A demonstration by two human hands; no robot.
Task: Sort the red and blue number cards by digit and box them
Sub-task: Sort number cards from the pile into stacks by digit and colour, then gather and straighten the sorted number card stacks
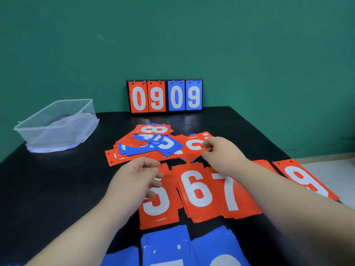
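Note:
A mixed pile of red and blue number cards (pixel 153 144) lies mid-table, with a red 8 (pixel 153 129) on top at the back. Nearer me, red stacks show 5 (pixel 159 204), 6 (pixel 196 191), 7 (pixel 230 192) and 9 (pixel 305 181). Blue stacks (pixel 165 244) lie along the bottom edge, their digits cut off. My right hand (pixel 221 150) pinches the edge of a red card (pixel 194 145) at the pile's right side. My left hand (pixel 142 175) hovers over the top of the 5 stack, fingers loosely curled and holding nothing.
A clear plastic box (pixel 55 123) stands at the table's far left corner. A flip scoreboard (pixel 165 96) reading 0909 leans against the green wall at the back. The black table (pixel 57 189) ends close to the right of the 9 stack.

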